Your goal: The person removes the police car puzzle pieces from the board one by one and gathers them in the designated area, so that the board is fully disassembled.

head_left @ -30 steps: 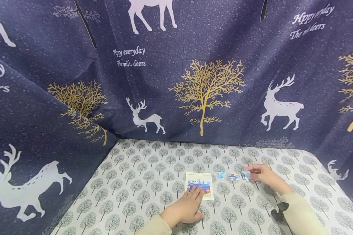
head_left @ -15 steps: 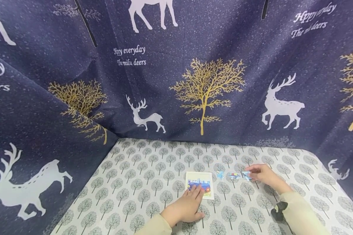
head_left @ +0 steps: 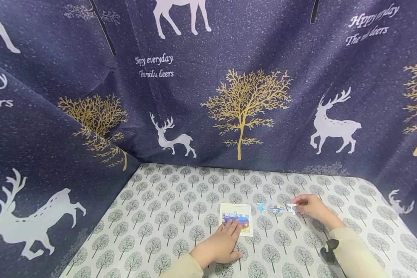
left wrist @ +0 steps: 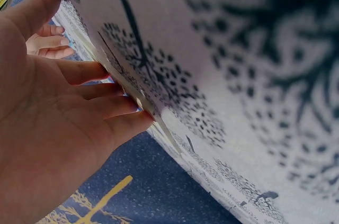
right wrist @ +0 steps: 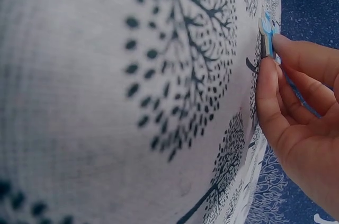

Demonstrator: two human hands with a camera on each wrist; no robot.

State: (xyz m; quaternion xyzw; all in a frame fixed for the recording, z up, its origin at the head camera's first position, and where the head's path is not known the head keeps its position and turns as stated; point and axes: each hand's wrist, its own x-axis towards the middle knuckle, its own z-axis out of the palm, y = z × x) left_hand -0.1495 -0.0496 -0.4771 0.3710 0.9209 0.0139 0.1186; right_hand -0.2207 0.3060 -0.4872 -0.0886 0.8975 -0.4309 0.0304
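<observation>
My left hand [head_left: 220,244] lies over the lower part of a small white-framed puzzle board [head_left: 244,207] with a blue vehicle picture on it. In the left wrist view its fairly straight fingertips touch the board's thin edge [left wrist: 168,135]. Off to the right, my right hand [head_left: 312,207] pinches a light blue puzzle piece [head_left: 290,208] between thumb and fingers. That same piece [right wrist: 268,36] shows edge-on in the right wrist view, close over the cloth. Two more pieces lie between board and right hand: a blue one [head_left: 261,207] and a multicoloured one [head_left: 276,208].
A white cloth with grey tree prints [head_left: 180,239] covers the table. Behind and to the left hangs a dark blue curtain [head_left: 194,96] with deer and golden trees. A dark object [head_left: 329,250] sits at my right sleeve.
The piece in my right hand has tilted, and its face now looks paler. My left hand has stayed on the board; the two loose pieces have not moved.
</observation>
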